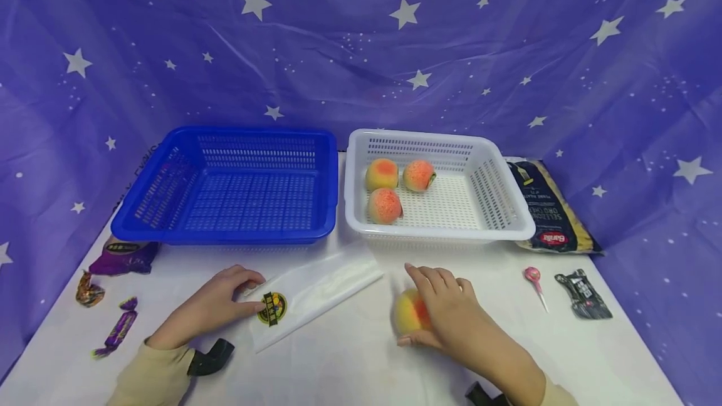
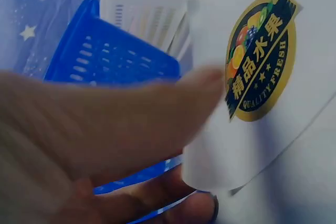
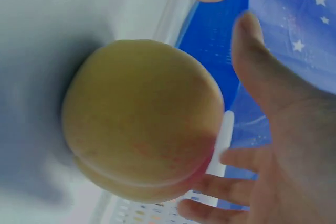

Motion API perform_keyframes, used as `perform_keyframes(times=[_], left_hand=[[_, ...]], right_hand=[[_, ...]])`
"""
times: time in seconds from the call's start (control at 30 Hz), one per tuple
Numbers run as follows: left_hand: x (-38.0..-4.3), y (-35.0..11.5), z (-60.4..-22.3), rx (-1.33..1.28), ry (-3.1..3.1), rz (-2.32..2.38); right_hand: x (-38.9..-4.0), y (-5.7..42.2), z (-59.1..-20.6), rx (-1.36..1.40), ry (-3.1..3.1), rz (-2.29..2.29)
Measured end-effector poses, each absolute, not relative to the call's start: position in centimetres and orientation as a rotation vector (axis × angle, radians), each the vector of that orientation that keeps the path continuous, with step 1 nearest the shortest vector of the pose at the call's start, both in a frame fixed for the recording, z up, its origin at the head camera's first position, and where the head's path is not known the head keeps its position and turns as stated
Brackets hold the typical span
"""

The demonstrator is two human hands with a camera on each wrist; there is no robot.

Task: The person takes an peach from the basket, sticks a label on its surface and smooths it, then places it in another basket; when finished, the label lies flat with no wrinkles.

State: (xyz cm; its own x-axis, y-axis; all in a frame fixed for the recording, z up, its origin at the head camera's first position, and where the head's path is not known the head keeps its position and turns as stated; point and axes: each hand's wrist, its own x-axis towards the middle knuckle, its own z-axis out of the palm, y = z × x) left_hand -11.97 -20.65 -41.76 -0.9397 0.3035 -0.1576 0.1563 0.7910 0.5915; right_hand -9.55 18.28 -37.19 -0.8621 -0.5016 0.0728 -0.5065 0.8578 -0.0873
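Note:
My left hand [image 1: 222, 298] pinches the near-left edge of a white plastic bag [image 1: 333, 284]. The thumb lies over the bag beside its round black-and-gold label [image 2: 260, 59], with the other fingers behind the edge. A yellow-red peach [image 1: 410, 313] sits on the table, partly hidden by my right hand [image 1: 451, 309]. In the right wrist view the thumb and fingers are spread around the peach [image 3: 142, 119], fingertips right by its red side. Three more peaches, one of them at the front [image 1: 385, 206], lie in the white basket [image 1: 440, 232].
Left of the white basket stands a blue basket [image 1: 225, 235]. A purple packet [image 1: 124, 258] and wrapped candies [image 1: 120, 329] lie at the left. At the right are a pasta bag [image 1: 549, 205], a lollipop [image 1: 533, 275] and a black packet [image 1: 583, 294]. Starry blue cloth [image 1: 361, 49] surrounds the table.

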Motion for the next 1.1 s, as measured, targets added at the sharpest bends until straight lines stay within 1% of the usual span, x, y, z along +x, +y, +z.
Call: perform_keyframes(times=[0.2,0.4,0.53,0.63,0.8,0.93,1.1], left_hand=[[-12.3,-19.8,-41.7,0.292,2.766,0.963],[-12.4,-18.6,-42.3,0.256,2.709,0.951],[-12.0,-17.9,-41.9,0.194,2.596,1.073],[-11.7,-17.1,-40.3,0.182,2.487,1.194],[-11.6,-14.7,-36.6,0.220,2.397,1.309],[-11.7,-12.2,-34.0,0.226,2.365,1.399],[-11.8,-9.5,-32.1,0.295,2.456,1.397]], right_hand=[[-9.4,17.7,-36.3,0.764,-2.930,0.252],[-9.1,17.0,-36.3,0.828,-2.896,0.306],[-8.9,16.2,-36.1,0.911,-2.852,0.299],[-8.8,14.9,-35.7,1.016,-2.792,0.338],[-9.0,11.8,-34.5,1.141,-2.670,0.462],[-9.3,10.4,-33.7,1.133,-2.615,0.586],[-9.5,10.3,-33.5,1.047,-2.508,0.793]])
